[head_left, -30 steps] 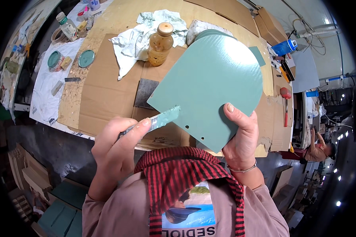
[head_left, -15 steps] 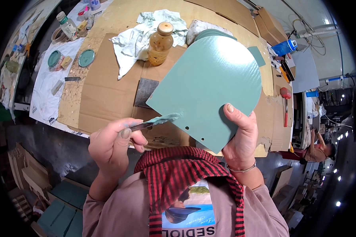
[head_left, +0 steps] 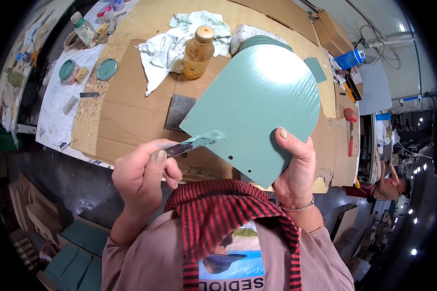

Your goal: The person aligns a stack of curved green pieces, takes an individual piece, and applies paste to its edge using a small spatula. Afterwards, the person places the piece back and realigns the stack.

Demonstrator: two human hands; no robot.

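Observation:
My left hand (head_left: 142, 169) pinches a thin dark putty knife (head_left: 178, 149) between thumb and fingers. Pale green putty (head_left: 206, 139) covers its tip, which meets the face of a green panel (head_left: 257, 99) close to the lower left edge. The panel has one rounded end, a glossy face and small dark holes along its lower edge. My right hand (head_left: 297, 167) grips the panel's lower right side, thumb on the face and the other fingers mostly hidden behind. Beneath the panel's left corner, a dark grey square sheet (head_left: 179, 112) lies on cardboard.
A capped bottle of amber liquid (head_left: 197, 58) stands by a crumpled white cloth (head_left: 155, 58). More green panels (head_left: 264, 40) lie beyond. At left are an open jar (head_left: 69, 72) and its green-smeared lid (head_left: 107, 70). A red mallet (head_left: 350, 116) lies right. Another person (head_left: 391, 186) is far right.
The knife has swung slightly upward and right, its blade now flatter to the panel, with the putty more spread out at the edge. The panel and my right hand hold nearly still.

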